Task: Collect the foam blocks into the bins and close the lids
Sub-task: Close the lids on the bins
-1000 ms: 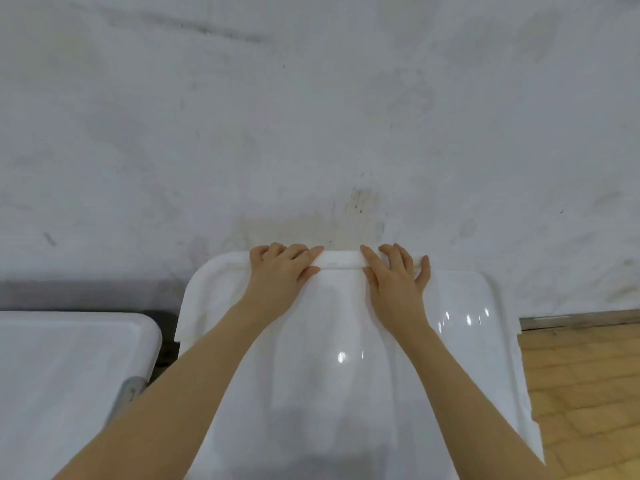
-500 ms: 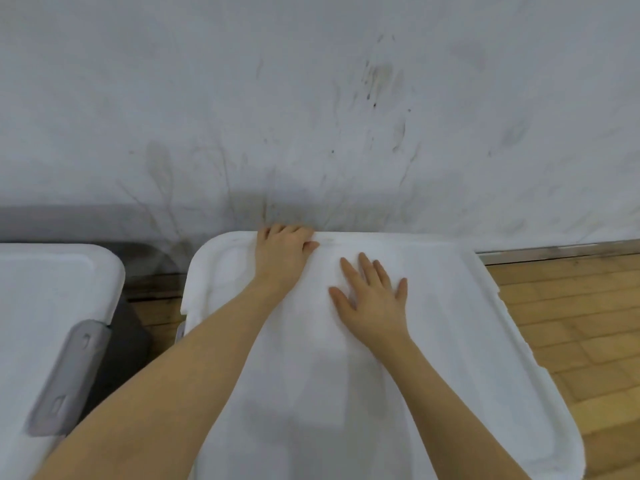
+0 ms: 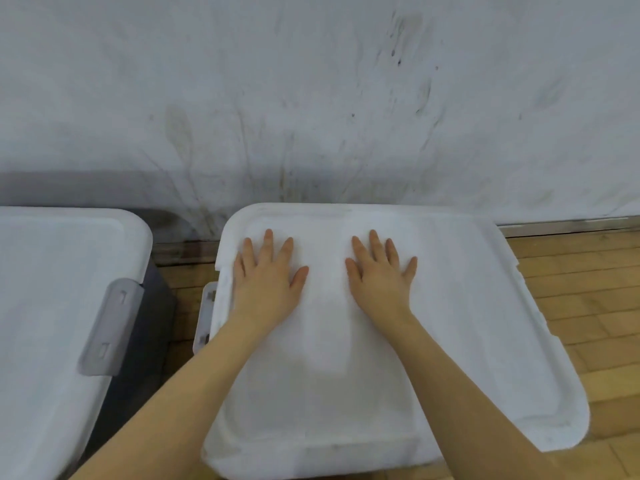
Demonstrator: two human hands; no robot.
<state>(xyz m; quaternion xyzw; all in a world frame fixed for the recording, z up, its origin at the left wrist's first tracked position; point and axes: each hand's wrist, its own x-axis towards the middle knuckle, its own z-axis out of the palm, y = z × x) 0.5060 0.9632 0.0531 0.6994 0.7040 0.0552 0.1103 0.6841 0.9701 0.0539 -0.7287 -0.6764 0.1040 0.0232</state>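
A white bin lid (image 3: 467, 323) lies flat on top of the bin in front of me. My left hand (image 3: 266, 278) presses on the lid's far left part, palm down with fingers straight and spread. My right hand (image 3: 379, 277) rests flat beside it, a little right of the lid's middle, fingers also spread. A grey latch (image 3: 204, 317) sticks out at the bin's left side. No foam blocks show; the bin's inside is hidden under the lid.
A second bin with a white lid (image 3: 52, 306) and a grey latch (image 3: 109, 327) stands close on the left. A scuffed white wall (image 3: 311, 98) rises right behind both bins. Wooden floor (image 3: 588, 306) shows to the right.
Both hands left the lid's far edge, where the fingers were curled over it, and moved back onto the top, now lying flat. The lid came down level and the view tilted down.
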